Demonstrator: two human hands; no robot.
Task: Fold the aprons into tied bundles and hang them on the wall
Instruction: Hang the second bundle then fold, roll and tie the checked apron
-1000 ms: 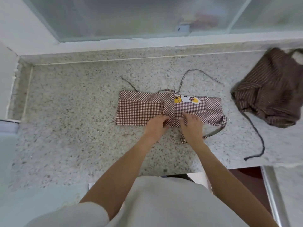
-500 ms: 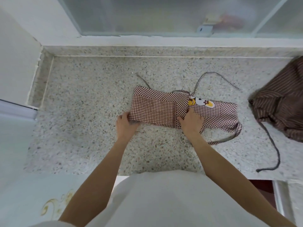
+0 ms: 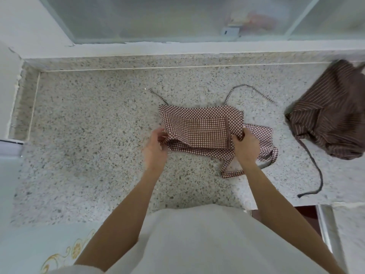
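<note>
I find no brand, label or legible writing anywhere; a small white tag-like piece (image 3: 230, 32) behind the frosted window panel (image 3: 158, 16) is too blurred to read. The checked apron (image 3: 199, 129) lies partly folded on the speckled stone worktop (image 3: 88, 135), towards its middle-right, with thin ties (image 3: 250, 90) trailing towards the window and a checked strap loop (image 3: 233, 173) hanging towards me. My left hand (image 3: 156, 149) has its grip pinching the left edge of the folded cloth, lifting it a little. My right hand (image 3: 245, 147) has its grip curled round the cloth at the right end of the fold, beside a dark trim line. A second, brown striped apron (image 3: 331, 115) sits crumpled at the right, well apart, its dark string (image 3: 314, 171) curling over the worktop near the front edge. The worktop runs back to a white sill (image 3: 177, 49) under the window. At lower left I see a pale surface with a gold floral print (image 3: 75, 250).
</note>
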